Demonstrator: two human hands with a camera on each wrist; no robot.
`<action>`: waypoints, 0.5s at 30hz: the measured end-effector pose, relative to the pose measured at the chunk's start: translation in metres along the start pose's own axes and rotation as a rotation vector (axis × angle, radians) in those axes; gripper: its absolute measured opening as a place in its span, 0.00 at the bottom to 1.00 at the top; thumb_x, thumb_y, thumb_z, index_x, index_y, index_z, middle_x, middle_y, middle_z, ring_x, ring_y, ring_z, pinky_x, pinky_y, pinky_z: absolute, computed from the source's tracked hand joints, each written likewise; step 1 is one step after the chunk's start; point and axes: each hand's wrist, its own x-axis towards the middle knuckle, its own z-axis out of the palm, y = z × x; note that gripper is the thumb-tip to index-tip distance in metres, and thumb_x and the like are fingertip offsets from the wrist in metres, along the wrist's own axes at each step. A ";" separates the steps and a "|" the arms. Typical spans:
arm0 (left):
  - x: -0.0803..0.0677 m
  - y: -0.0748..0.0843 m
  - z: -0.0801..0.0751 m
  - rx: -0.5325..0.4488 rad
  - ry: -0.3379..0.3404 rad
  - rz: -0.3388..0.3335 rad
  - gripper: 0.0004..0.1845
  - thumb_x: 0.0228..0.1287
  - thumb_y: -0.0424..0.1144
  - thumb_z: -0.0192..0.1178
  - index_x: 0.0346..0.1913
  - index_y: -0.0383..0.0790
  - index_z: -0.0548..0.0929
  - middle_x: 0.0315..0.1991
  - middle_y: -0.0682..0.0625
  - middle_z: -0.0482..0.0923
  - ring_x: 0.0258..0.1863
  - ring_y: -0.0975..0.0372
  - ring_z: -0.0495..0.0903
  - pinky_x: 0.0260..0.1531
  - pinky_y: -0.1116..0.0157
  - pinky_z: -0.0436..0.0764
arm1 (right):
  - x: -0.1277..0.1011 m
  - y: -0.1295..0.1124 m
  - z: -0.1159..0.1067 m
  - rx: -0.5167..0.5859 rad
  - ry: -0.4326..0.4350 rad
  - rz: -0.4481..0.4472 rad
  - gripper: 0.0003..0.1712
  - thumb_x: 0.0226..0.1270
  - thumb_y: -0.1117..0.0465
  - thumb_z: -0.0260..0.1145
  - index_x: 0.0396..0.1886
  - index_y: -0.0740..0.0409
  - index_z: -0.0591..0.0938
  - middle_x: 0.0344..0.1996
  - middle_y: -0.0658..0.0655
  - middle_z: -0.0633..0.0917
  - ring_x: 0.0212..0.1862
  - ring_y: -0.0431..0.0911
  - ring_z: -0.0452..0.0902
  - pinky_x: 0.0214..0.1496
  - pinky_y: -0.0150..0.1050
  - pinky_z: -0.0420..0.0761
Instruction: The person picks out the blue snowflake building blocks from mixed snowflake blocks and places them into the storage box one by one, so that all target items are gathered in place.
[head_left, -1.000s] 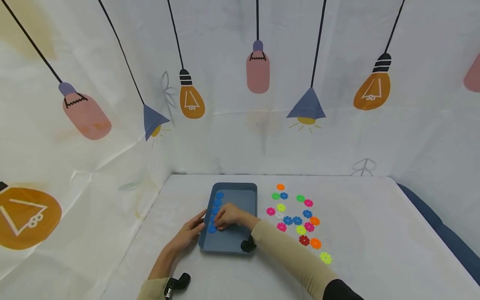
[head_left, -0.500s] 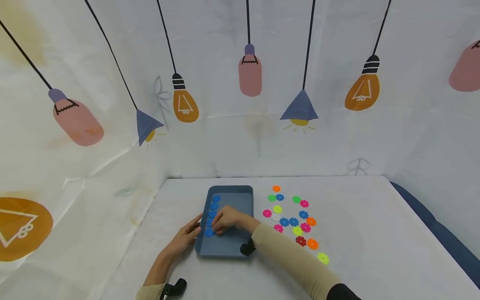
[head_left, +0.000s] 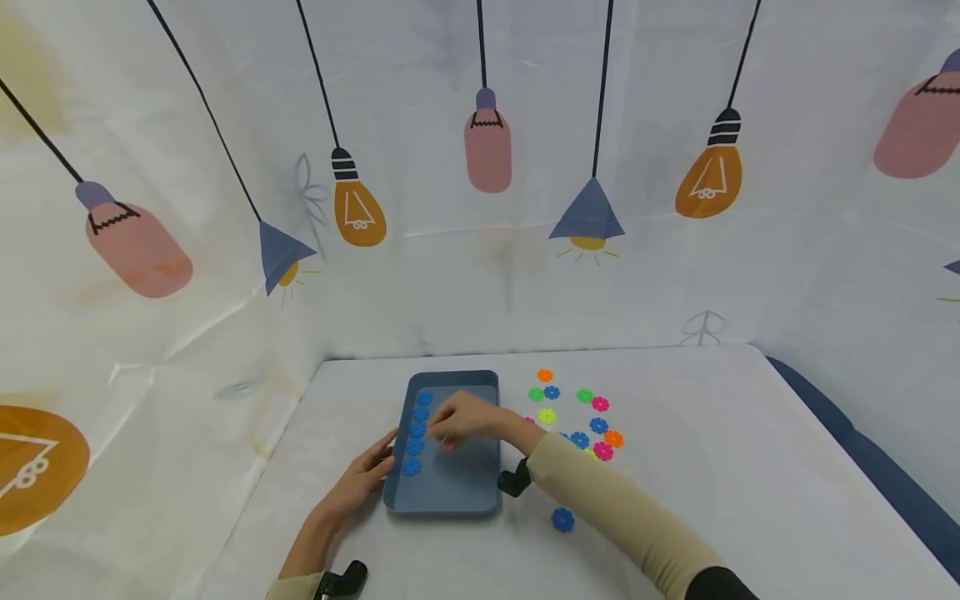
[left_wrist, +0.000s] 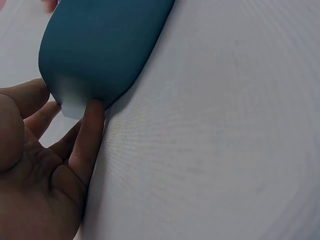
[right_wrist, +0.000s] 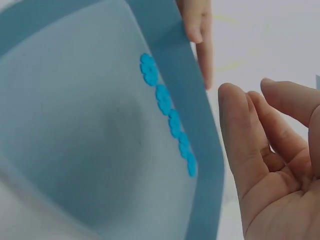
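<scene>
A blue-grey tray (head_left: pixel 457 492) lies on the white table. Along its left inner side runs a row of several blue flower-shaped discs (head_left: pixel 412 467), also seen as discs (right_wrist: pixel 163 99) in the right wrist view. My left hand (head_left: pixel 358 482) rests its fingers on the tray's left edge; in the left wrist view, fingertips (left_wrist: pixel 93 107) touch the tray wall (left_wrist: pixel 95 50). My right hand (head_left: pixel 467 417) hovers over the tray beside the row. In the right wrist view this hand (right_wrist: pixel 280 155) has thumb and fingertips apart, with nothing visible between them.
Several flower discs in orange, green, pink, yellow and blue lie right of the tray, such as a pink disc (head_left: pixel 600 404); my right forearm hides some. A lone blue disc (head_left: pixel 562 520) lies nearer me. White cloth (head_left: pixel 420 283) printed with lamps hangs behind the table.
My right hand has lifted from the lower end of the row and moved slightly up the tray. The near blue disc has come out from behind the forearm. The left hand stays at the tray.
</scene>
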 end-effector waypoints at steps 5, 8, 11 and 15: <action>-0.001 0.001 0.000 -0.003 0.026 -0.025 0.31 0.75 0.46 0.52 0.76 0.50 0.57 0.70 0.34 0.58 0.67 0.42 0.62 0.59 0.43 0.67 | -0.018 0.001 -0.015 -0.015 0.014 0.006 0.06 0.66 0.62 0.68 0.38 0.59 0.88 0.39 0.67 0.85 0.34 0.51 0.85 0.40 0.47 0.84; -0.001 0.002 0.000 0.000 0.035 -0.037 0.31 0.74 0.46 0.53 0.76 0.51 0.59 0.70 0.35 0.58 0.68 0.43 0.61 0.60 0.42 0.66 | -0.029 0.008 -0.026 -0.021 0.027 0.011 0.07 0.65 0.61 0.68 0.39 0.59 0.88 0.40 0.68 0.85 0.33 0.51 0.85 0.39 0.45 0.84; 0.001 0.003 0.000 0.004 0.023 -0.029 0.31 0.75 0.46 0.52 0.76 0.50 0.58 0.70 0.34 0.57 0.68 0.42 0.60 0.60 0.42 0.66 | -0.039 0.017 -0.037 -0.013 0.044 0.017 0.10 0.65 0.60 0.69 0.41 0.62 0.87 0.40 0.68 0.85 0.33 0.50 0.85 0.38 0.43 0.84; 0.001 0.003 0.000 -0.007 0.009 -0.025 0.31 0.75 0.45 0.52 0.77 0.49 0.56 0.70 0.32 0.56 0.68 0.41 0.60 0.60 0.43 0.66 | -0.054 0.030 -0.050 0.000 0.077 0.034 0.15 0.66 0.59 0.68 0.45 0.67 0.85 0.40 0.68 0.84 0.33 0.50 0.83 0.38 0.43 0.84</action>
